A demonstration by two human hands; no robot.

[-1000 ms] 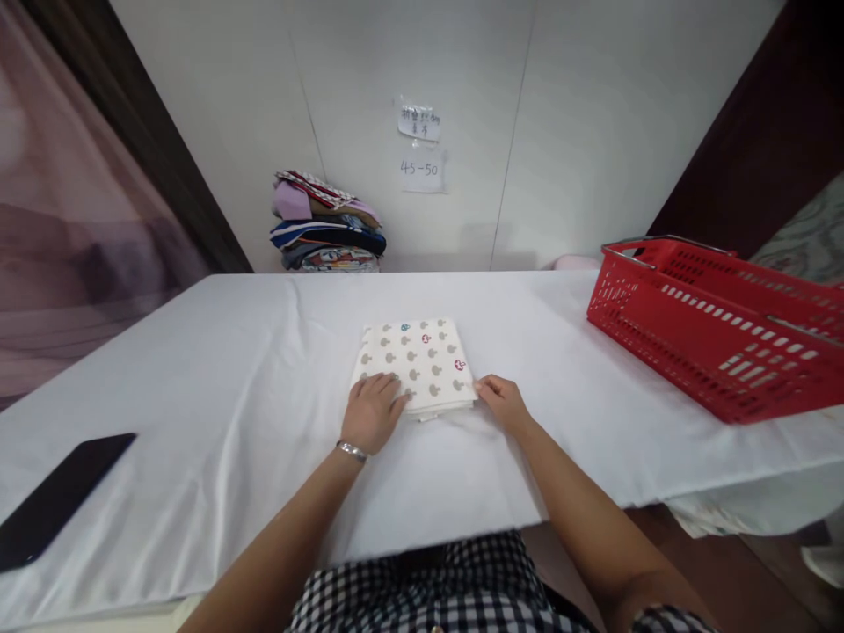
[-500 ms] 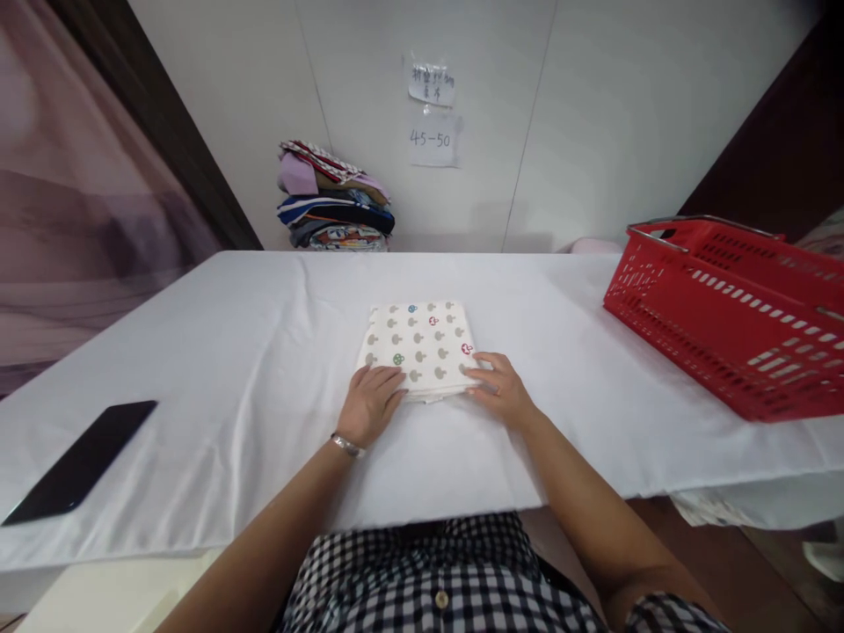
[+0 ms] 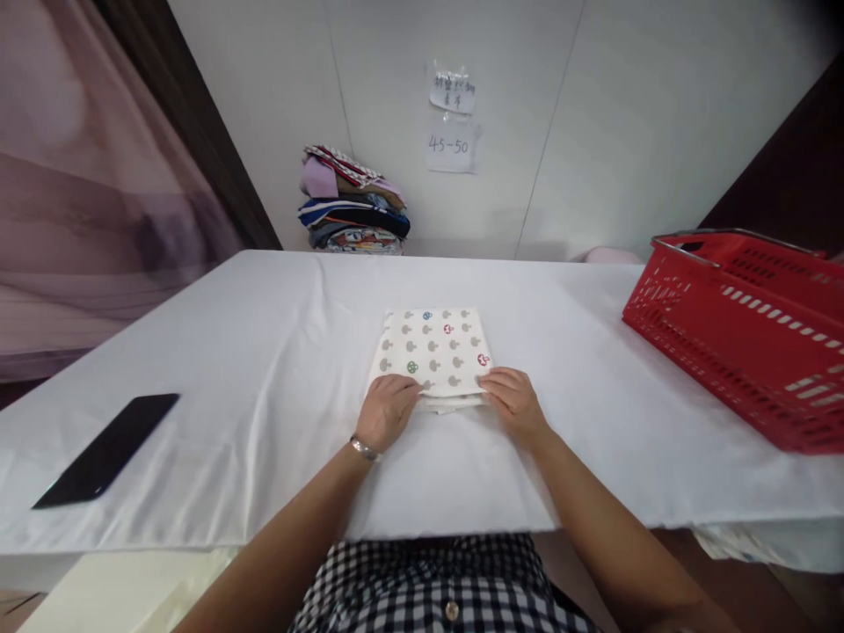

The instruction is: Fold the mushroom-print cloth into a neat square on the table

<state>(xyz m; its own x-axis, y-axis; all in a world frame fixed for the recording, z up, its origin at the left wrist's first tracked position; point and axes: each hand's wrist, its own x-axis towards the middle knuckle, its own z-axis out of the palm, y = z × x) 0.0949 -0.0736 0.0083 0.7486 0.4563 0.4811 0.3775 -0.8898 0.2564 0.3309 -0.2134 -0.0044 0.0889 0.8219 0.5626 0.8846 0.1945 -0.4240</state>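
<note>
A folded cream cloth (image 3: 437, 350) printed with small mushrooms lies flat in the middle of the white-covered table (image 3: 264, 352). My left hand (image 3: 388, 410), with a metal bracelet at the wrist, has its fingers curled over the cloth's near left corner. At the near right corner my right hand (image 3: 514, 403) grips the edge the same way. Both hands sit at the cloth's near edge, about a hand's width apart.
A red plastic basket (image 3: 745, 325) stands on the table at the right. A black phone (image 3: 109, 448) lies at the near left. A stack of folded clothes (image 3: 352, 207) sits against the far wall beneath two paper notes (image 3: 452, 119). A curtain hangs at left.
Both hands have drawn in to the cloth's near corners and their fingers have closed on its edge. The view has shifted slightly to the left.
</note>
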